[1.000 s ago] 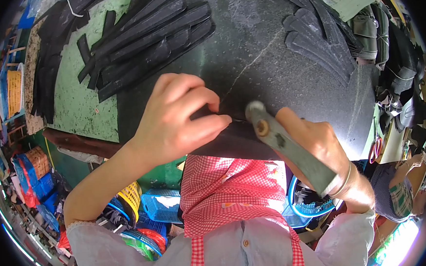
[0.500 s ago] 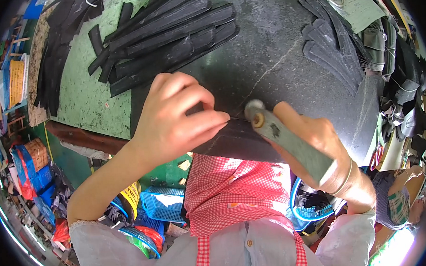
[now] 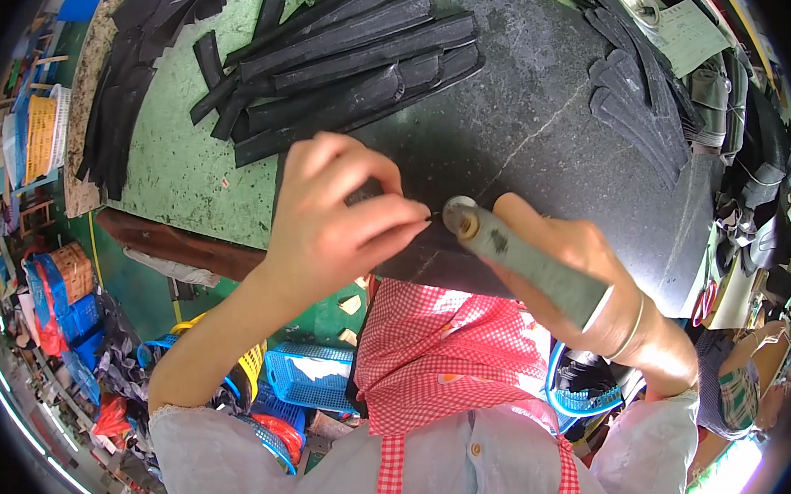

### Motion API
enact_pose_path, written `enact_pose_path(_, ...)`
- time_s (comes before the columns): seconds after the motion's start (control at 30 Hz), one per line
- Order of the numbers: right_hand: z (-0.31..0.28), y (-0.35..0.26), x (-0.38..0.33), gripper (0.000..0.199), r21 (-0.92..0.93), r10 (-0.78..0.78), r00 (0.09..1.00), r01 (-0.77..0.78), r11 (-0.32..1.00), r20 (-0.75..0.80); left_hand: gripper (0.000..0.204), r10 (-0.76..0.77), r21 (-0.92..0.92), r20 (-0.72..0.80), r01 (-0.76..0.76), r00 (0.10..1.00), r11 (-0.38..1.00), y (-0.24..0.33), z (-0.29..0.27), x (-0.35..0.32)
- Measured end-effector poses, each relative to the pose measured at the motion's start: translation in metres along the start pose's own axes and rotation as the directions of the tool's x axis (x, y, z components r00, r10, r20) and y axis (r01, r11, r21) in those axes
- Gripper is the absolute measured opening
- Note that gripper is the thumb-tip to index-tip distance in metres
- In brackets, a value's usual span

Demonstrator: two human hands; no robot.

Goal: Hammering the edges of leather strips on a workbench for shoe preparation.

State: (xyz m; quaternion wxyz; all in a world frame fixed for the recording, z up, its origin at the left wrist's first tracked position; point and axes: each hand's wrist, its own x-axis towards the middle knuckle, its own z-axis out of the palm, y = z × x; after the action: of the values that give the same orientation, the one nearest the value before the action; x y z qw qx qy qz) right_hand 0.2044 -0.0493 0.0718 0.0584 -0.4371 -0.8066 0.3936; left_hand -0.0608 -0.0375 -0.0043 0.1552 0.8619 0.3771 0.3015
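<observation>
My right hand is wrapped round the thick grey-green handle of a hammer. Its rounded metal head sits just above the dark stone slab, near the slab's front edge. To the left of the hammer head, my left hand is bent, with thumb and fingertips pressed together low over the slab. What they pinch is dark and blends into the black surface, so I cannot make it out. Beyond my left hand lies a fanned pile of long black strips.
More black strips lie at the slab's right, by a pale green paper and rolled dark material. Another dark pile lies on the green tabletop. Blue baskets stand below the table, and a person sits at right.
The slab and the piles appear shifted to the right in the view. The hammer head has moved slightly left, closer to my left fingertips. Both hands keep their grips.
</observation>
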Motion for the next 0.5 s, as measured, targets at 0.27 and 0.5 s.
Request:
enact_pose_path(0.27,0.005,-0.004,0.003,0.025,-0.010,0.000,1.000,0.000,1.000,0.001,0.029,-0.135,0.171,-0.078,0.147,0.988,0.974,0.021,-0.003,-0.008)
enact_pose_path(0.5,0.007,-0.006,0.009,0.016,0.038,-0.019,0.994,0.023,0.999,-0.111,0.018,-0.164,0.090,-0.131,0.176,0.978,0.980,0.031,0.010,-0.022)
